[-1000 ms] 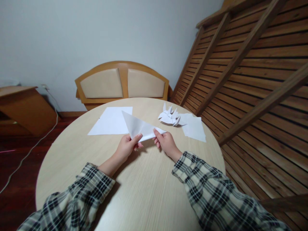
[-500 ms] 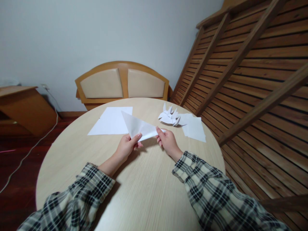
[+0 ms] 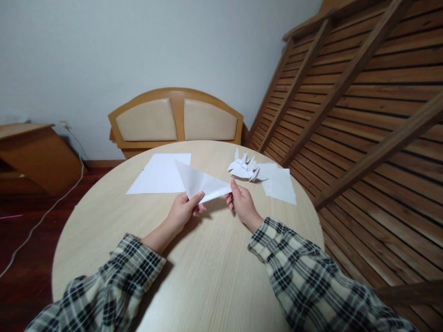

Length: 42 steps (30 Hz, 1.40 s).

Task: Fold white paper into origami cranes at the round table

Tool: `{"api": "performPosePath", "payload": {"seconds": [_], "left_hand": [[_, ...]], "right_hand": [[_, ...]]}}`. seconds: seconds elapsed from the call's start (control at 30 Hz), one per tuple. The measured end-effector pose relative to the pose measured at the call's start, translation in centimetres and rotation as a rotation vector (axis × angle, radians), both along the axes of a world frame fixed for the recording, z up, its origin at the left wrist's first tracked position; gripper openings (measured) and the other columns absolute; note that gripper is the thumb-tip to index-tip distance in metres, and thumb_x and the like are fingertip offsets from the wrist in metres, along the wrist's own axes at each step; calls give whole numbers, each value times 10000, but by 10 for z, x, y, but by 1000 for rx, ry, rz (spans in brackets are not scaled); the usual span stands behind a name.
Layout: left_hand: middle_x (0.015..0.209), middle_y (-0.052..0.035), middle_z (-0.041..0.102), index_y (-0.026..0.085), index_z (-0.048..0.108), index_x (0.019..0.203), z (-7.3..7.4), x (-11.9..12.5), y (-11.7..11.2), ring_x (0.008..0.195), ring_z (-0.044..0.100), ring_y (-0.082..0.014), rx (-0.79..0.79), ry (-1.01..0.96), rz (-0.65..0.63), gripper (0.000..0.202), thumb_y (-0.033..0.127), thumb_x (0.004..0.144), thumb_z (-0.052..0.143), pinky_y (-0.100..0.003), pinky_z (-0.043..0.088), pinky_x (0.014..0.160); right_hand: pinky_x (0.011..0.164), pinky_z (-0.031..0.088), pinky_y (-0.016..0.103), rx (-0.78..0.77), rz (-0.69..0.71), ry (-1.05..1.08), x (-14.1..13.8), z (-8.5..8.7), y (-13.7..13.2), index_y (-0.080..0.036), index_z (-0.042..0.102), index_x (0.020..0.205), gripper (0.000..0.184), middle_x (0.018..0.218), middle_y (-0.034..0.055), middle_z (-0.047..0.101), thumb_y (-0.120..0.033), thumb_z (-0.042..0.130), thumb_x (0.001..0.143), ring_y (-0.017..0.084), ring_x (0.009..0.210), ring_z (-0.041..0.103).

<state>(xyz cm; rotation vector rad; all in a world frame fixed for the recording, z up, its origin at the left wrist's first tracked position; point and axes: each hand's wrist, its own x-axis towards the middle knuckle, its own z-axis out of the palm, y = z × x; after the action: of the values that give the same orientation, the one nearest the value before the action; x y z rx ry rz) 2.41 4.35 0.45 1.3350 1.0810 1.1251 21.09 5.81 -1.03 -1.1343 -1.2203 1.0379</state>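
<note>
Between my hands, above the round table (image 3: 204, 258), is a white sheet of paper (image 3: 202, 181) folded into a triangle. My left hand (image 3: 188, 207) pinches its lower edge, thumb on top and fingers underneath. At the paper's right corner, my right hand (image 3: 241, 202) has thumb and forefinger closed on the tip. Behind the folded paper, to the left, lies a flat stack of white paper (image 3: 159, 173). Several folded paper cranes (image 3: 243, 167) sit in a cluster beyond my right hand.
Loose white sheets (image 3: 279, 184) lie right of the cranes, near the table's edge. A wooden headboard (image 3: 180, 99) stands against the wall behind the table. A slatted wooden panel (image 3: 363, 124) leans along the right side. At left, a white cable (image 3: 51, 210) runs along the floor by a cabinet (image 3: 38, 159).
My right hand has slid slightly right along the folded paper, from over the corner out to its very tip. My left hand and the things on the table have stayed put.
</note>
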Motion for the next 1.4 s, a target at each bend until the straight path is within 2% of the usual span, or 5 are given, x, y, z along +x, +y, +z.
{"api": "performPosePath", "payload": {"seconds": [0.2,0.5,0.87,1.2,1.4], "left_hand": [[511,-67,604,144,639,550,-1,0,0,428,439,-91,-12,2,5,386,427,814,630,-250,335,434],[422,-29,503,178,541,462,-9,-3,4,387,374,-83,26,59,14,476,484,817,621,-262,279,414],[468,-32,556,136,598,552,-5,0,2,396,428,-71,52,68,-123,442,481,827,615,-221,325,416],[702,-97,706,97,653,782,-11,3,3,507,566,-98,-69,-70,-283,272,357,762,731,-222,455,499],[730,-112,715,82,671,804,-13,2,4,508,571,-99,-79,-43,-308,247,329,806,692,-241,465,520]], "right_hand": [[321,287,204,-49,-17,18,-1,0,0,-187,518,587,669,503,3,511,-796,376,826,69,363,420],[326,286,184,-20,-15,70,2,-1,2,-180,529,635,608,534,-12,521,-764,491,800,58,382,429],[343,368,192,-191,449,25,-9,-6,-6,-155,591,662,596,496,-27,543,-745,585,744,70,374,480],[327,279,182,-181,191,-170,-6,0,-3,-168,553,563,497,440,-39,490,-575,584,846,51,335,413],[330,247,197,-168,167,-219,-6,2,-3,-177,528,528,496,401,-49,449,-544,583,857,52,318,382]]}}
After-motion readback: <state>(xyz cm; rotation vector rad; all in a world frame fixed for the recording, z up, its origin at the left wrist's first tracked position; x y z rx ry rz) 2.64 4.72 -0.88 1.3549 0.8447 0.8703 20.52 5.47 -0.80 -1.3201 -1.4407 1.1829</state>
